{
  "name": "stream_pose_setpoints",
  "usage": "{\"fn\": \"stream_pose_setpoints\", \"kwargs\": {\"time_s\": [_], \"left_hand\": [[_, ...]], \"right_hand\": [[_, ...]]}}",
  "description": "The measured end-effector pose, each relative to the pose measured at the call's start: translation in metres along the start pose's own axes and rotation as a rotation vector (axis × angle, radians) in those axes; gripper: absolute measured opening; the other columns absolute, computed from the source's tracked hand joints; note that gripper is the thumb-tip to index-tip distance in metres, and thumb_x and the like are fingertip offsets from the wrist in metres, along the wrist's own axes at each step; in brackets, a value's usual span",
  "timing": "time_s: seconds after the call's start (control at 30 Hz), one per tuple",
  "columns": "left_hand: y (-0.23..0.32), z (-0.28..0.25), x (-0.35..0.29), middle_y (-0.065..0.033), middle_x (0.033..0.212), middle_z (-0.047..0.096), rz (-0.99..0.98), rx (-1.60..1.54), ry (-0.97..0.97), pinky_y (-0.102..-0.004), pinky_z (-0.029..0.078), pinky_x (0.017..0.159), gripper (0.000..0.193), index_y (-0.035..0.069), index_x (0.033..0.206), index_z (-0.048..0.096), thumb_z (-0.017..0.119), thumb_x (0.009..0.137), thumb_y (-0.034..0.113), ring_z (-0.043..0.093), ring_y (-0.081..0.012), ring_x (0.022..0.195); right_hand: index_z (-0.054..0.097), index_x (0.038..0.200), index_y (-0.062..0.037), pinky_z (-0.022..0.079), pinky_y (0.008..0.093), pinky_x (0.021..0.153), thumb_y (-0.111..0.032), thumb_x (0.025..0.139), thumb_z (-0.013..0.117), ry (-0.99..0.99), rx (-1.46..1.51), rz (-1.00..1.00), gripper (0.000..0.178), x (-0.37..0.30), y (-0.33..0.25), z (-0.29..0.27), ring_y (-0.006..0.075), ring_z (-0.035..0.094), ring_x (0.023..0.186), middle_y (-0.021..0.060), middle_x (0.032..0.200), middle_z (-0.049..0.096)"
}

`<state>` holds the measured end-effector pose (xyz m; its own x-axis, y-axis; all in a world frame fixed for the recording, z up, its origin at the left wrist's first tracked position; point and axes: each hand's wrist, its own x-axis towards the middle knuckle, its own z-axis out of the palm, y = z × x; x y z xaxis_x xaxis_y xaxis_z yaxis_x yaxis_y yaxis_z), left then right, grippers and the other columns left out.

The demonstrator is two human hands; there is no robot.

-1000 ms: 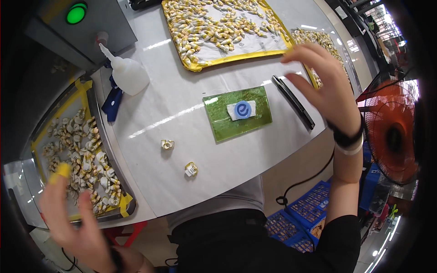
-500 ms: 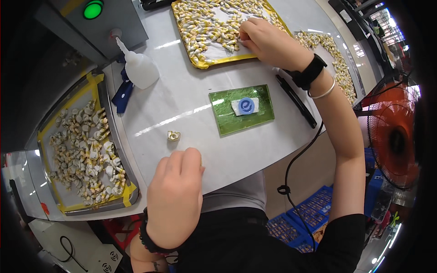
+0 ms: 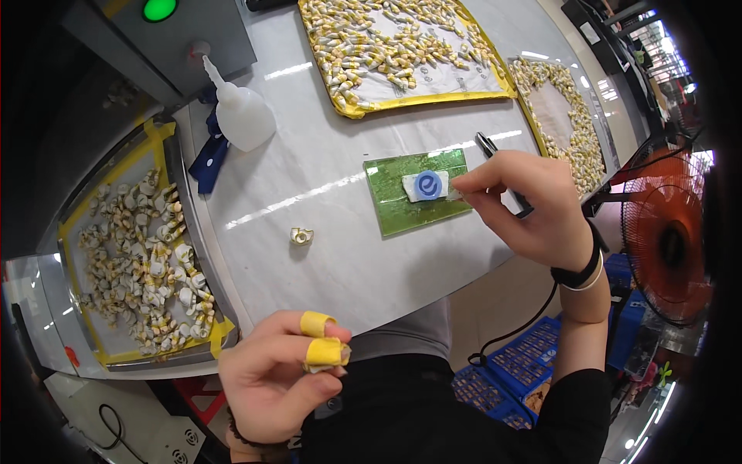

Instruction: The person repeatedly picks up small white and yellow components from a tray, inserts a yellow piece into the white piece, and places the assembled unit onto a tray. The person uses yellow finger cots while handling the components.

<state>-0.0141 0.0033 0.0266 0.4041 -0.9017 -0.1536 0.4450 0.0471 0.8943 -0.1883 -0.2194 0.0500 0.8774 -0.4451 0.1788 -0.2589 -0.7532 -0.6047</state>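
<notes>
My left hand (image 3: 278, 379) is low over the table's near edge, palm side turned up, with yellow wraps on two fingers. Its thumb and fingers pinch a small pale piece, mostly hidden. My right hand (image 3: 533, 209) is closed in a pinch at the right edge of a green glassy block (image 3: 398, 220). Whatever lies between those fingertips is too small to name. On the block rests a white pad with a round blue piece (image 3: 428, 185) bearing a swirl. A small white-and-gold figure part (image 3: 301, 236) sits alone on the table, left of the block.
A yellow-edged tray (image 3: 417, 100) of small white-and-yellow parts lies at the back, another batch (image 3: 583, 147) to its right. Larger parts fill the left tray (image 3: 158, 352). A white squeeze bottle (image 3: 246, 120) stands near a grey machine (image 3: 170, 54). A black pen (image 3: 485, 143) lies behind my right hand.
My right hand has come back from the rear tray toward me, to the green block's right edge. The left hand has turned over, showing its wrapped fingers, and moved slightly lower.
</notes>
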Motion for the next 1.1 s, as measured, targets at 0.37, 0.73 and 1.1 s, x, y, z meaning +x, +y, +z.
{"fn": "stream_pose_setpoints", "kwargs": {"time_s": [0.37, 0.73, 1.1], "left_hand": [[-0.023, -0.008, 0.014, -0.0188, 0.084, 0.065, -0.147, -0.22, -0.008, -0.027, 0.053, 0.063, 0.053, -0.003, 0.108, 0.05, 0.071, 0.079, 0.036, 0.063, -0.0173, 0.068], [-0.028, -0.008, 0.023, -0.0252, 0.107, 0.06, -0.313, -0.4, -0.219, -0.0377, 0.054, 0.077, 0.049, -0.002, 0.12, 0.041, 0.057, 0.091, 0.034, 0.063, -0.0213, 0.079], [-0.036, -0.014, 0.025, -0.0186, 0.101, 0.062, -0.535, -0.548, -0.437, -0.0379, 0.052, 0.083, 0.051, -0.003, 0.121, 0.042, 0.057, 0.091, 0.035, 0.062, -0.0197, 0.085]], "right_hand": [[0.054, 0.078, -0.0037, 0.049, 0.0317, 0.062, -0.003, 0.069, 0.06, -0.057, -0.474, -0.243, 0.011, 0.003, 0.02, 0.022, 0.0229, 0.055, 0.075, 0.0067, 0.073, 0.053], [0.063, 0.082, -0.0026, 0.047, 0.0304, 0.057, 0.004, 0.066, 0.068, 0.134, -0.099, -0.244, 0.018, 0.011, -0.021, 0.021, 0.022, 0.057, 0.065, 0.0079, 0.073, 0.059], [0.069, 0.085, -0.0039, 0.051, 0.0264, 0.057, -0.001, 0.064, 0.071, 0.185, 0.05, -0.587, 0.021, 0.015, -0.034, 0.043, 0.0188, 0.06, 0.065, 0.0053, 0.079, 0.062]]}}
